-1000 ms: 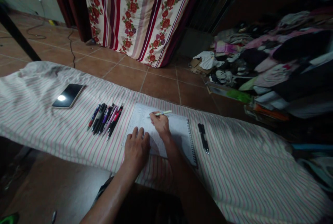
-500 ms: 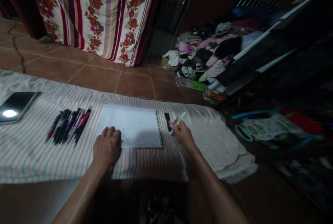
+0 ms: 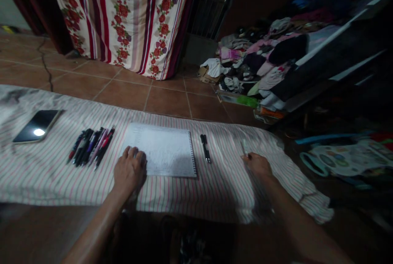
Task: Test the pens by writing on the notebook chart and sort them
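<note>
1. Here's the right hand (image 3: 258, 164), right of centre in the frame, thumb and fingers pinching a slim pale pen (image 3: 244, 146) that points up the picture. Blur hides whether the pen touches the cloth; it isn't released, so putting it down looks unfinished.
2. Over to the left hand (image 3: 130, 170), left of centre: palm down, fingers bent and close together, resting on the lower left edge of the spiral notebook (image 3: 166, 149) (no pen in this one).
3. The notebook lies mid-frame, wire binding to the right. Faint marks show toward the page's upper left, so some writing looks done; how much of the page remains is too dim to judge.
4. Just right of the binding, two black pens (image 3: 205, 148) lie side by side, and they look already set apart.
5. Left of the notebook sits a bunch of pens (image 3: 90, 147), untouched by either hand; on my reading, any sorting is only partway.
6. Farther out, a phone (image 3: 37, 127) lies at the left of the frame, glare on its screen, on the striped cloth (image 3: 172, 194).
</note>
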Demonstrator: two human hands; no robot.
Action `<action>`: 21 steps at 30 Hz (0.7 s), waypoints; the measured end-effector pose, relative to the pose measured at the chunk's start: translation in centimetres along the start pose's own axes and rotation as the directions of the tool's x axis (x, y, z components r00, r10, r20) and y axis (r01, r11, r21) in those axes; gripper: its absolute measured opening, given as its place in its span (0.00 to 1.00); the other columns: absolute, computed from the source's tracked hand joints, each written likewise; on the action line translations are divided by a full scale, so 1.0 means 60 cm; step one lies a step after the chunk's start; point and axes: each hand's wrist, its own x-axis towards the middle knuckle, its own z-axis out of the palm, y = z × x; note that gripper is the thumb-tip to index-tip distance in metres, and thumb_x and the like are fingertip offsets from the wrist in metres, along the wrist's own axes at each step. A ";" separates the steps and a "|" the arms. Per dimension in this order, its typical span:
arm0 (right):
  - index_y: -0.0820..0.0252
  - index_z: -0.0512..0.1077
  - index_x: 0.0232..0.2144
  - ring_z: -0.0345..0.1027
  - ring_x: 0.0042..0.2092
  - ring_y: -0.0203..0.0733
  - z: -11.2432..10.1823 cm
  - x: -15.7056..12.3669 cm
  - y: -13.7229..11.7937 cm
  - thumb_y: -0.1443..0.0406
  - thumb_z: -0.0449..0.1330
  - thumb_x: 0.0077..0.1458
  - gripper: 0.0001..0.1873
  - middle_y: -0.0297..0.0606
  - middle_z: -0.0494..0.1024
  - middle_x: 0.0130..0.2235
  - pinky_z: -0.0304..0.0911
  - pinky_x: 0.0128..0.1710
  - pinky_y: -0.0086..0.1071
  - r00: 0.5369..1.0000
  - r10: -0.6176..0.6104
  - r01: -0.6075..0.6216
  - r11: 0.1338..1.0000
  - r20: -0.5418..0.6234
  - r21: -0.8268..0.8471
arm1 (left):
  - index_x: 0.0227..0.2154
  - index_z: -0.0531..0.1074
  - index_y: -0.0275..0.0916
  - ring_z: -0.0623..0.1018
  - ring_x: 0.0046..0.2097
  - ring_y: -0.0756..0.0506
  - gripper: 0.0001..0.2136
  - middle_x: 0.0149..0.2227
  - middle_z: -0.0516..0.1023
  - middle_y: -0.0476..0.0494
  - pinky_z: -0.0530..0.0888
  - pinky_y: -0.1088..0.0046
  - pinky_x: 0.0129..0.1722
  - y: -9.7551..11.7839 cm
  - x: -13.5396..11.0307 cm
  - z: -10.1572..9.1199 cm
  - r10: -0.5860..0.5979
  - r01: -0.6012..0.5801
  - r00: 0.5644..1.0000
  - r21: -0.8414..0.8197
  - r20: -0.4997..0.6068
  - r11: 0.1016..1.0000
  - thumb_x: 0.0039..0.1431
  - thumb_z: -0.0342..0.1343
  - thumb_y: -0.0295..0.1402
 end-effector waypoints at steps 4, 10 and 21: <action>0.58 0.74 0.28 0.70 0.32 0.49 0.019 0.023 0.019 0.58 0.54 0.49 0.12 0.53 0.76 0.32 0.58 0.30 0.38 0.998 0.057 -0.058 0.996 0.014 0.070 | 0.40 0.71 0.37 0.62 0.55 0.39 0.11 0.47 0.70 0.37 0.67 0.64 0.48 -0.008 0.003 -0.006 -0.039 0.039 0.999 0.000 -0.011 0.999 0.57 0.47 0.32; 0.52 0.71 0.20 0.68 0.29 0.48 0.025 0.026 0.019 0.58 0.58 0.45 0.08 0.53 0.74 0.31 0.56 0.30 0.40 0.999 0.040 -0.039 0.984 -0.006 0.172 | 0.37 0.72 0.37 0.67 0.46 0.41 0.13 0.40 0.72 0.37 0.68 0.67 0.41 -0.043 0.007 -0.019 -0.142 0.143 0.989 0.032 -0.037 0.989 0.59 0.42 0.30; 0.57 0.73 0.33 0.68 0.35 0.48 -0.050 -0.053 -0.122 0.57 0.54 0.45 0.15 0.49 0.74 0.33 0.61 0.38 0.40 0.938 -0.025 0.172 0.899 -0.346 0.403 | 0.40 0.70 0.34 0.72 0.38 0.39 0.17 0.40 0.70 0.34 0.68 0.67 0.29 -0.116 -0.010 -0.036 -0.453 0.455 0.890 0.134 -0.046 0.880 0.60 0.36 0.29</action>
